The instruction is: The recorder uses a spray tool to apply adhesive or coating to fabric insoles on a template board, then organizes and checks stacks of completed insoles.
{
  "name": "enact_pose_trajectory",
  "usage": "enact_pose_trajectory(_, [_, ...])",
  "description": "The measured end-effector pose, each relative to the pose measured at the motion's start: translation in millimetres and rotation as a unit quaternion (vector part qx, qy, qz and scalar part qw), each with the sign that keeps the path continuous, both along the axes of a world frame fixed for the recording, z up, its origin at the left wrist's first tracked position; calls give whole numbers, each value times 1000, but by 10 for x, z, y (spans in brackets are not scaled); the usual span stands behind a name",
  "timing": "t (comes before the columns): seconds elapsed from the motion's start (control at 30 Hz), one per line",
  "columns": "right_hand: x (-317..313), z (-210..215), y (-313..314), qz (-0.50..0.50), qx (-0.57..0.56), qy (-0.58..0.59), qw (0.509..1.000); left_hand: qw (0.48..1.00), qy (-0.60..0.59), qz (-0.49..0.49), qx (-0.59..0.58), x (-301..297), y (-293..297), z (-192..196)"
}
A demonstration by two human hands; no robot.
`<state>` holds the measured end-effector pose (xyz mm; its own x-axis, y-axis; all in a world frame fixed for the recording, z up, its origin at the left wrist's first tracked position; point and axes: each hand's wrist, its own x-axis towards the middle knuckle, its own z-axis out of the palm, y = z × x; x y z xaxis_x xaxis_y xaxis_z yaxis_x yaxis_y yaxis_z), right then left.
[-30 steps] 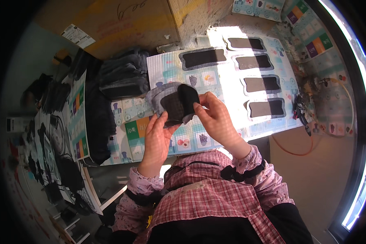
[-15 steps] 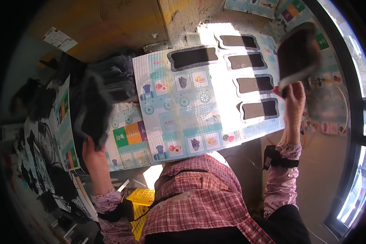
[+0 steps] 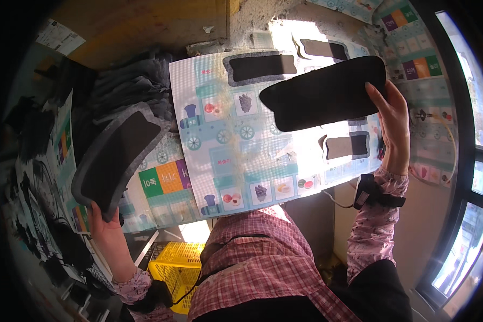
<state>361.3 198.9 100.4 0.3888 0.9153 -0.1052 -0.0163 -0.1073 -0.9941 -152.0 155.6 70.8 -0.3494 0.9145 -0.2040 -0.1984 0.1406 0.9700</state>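
My left hand [image 3: 111, 239], low at the left, pinches the lower end of a dark flat piece with a grey border [image 3: 118, 158]. That piece is tilted, its face toward me. On the right, my right hand [image 3: 394, 115] grips the end of a black flat piece [image 3: 324, 94], thumb on top, and holds it out level over the table. Beneath it, partly hidden, lie several similar pieces on a printed plastic sheet; one dark bordered piece [image 3: 348, 146] shows below it, another grey-edged piece [image 3: 262, 68] to its upper left. The pieces' material is unclear.
A stack of dark pieces [image 3: 131, 86] stands at the table's left. The printed sheet [image 3: 225, 155] covers the tabletop, with a cardboard box [image 3: 155, 27] behind. Below left is a yellow plastic basket [image 3: 177, 263]. A window [image 3: 461, 252] borders the right, and a cable [image 3: 338, 204] hangs under the table.
My right hand has swung its black piece from upright at the right to level over the sheet. My left hand has moved left and down, turning its piece's face toward me.
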Motion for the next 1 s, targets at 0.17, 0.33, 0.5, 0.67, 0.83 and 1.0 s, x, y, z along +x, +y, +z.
enact_pose_trajectory(0.17, [-558, -263, 61, -110, 94, -548, 824, 987, -157, 28, 20, -137, 24, 108])
enact_pose_trajectory(0.33, [-1256, -1284, 464, 66, 76, -586, 804, 986, -165, 4, 5, -142, 90, 136])
enact_pose_trajectory(0.5, [-1507, -1879, 590, 80, 67, -559, 823, 966, -257, -18, 5, -327, 104, 44])
enact_pose_trajectory(0.67, [-1685, -1977, 588, 77, 7, -535, 841, 951, -307, -21, -27, -411, 76, -56])
enact_pose_trajectory(0.83, [-1737, -1911, 667, 63, -55, -507, 858, 964, -264, -10, -37, -273, 55, -60])
enact_pose_trajectory(1.0, [-1600, -1551, 544, 199, -131, -412, 880, 969, -240, -18, -61, 9, 59, 13])
